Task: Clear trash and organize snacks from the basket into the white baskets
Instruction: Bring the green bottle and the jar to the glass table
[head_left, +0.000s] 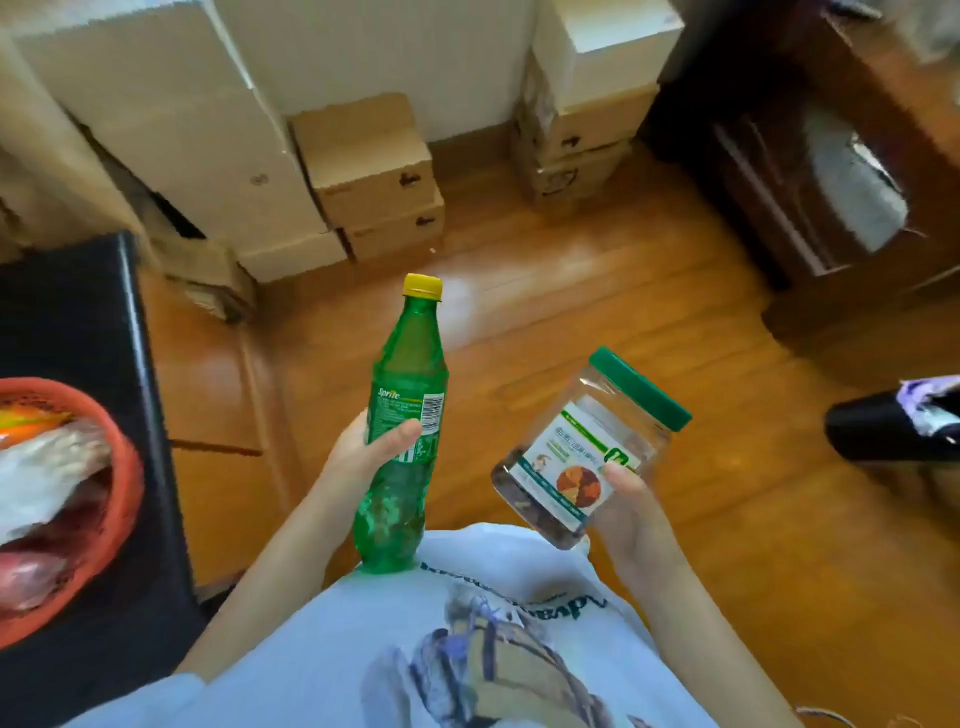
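Left hand (363, 452): wrapped around the middle of the green Sprite bottle (405, 431), thumb lying across the label; grip closed on the bottle.
Green Sprite bottle: upright, slightly tilted, yellow cap on top, held in the air just left of the clear jar (587, 452), above the white shirt (467, 639).
Right hand (628, 509): holding the clear jar from below, thumb pressed on the label; grip closed on the jar.
Clear jar: tilted, green lid pointing up and away to the right, dark snacks visible inside near the bottom.
Orange basket (124, 499): far left of the clear jar, standing on the black table (78, 322), with bags and wrappers inside; contents blurred.
Cardboard boxes (374, 171): stacked on the wooden floor (571, 312), beyond the jar, against the wall.
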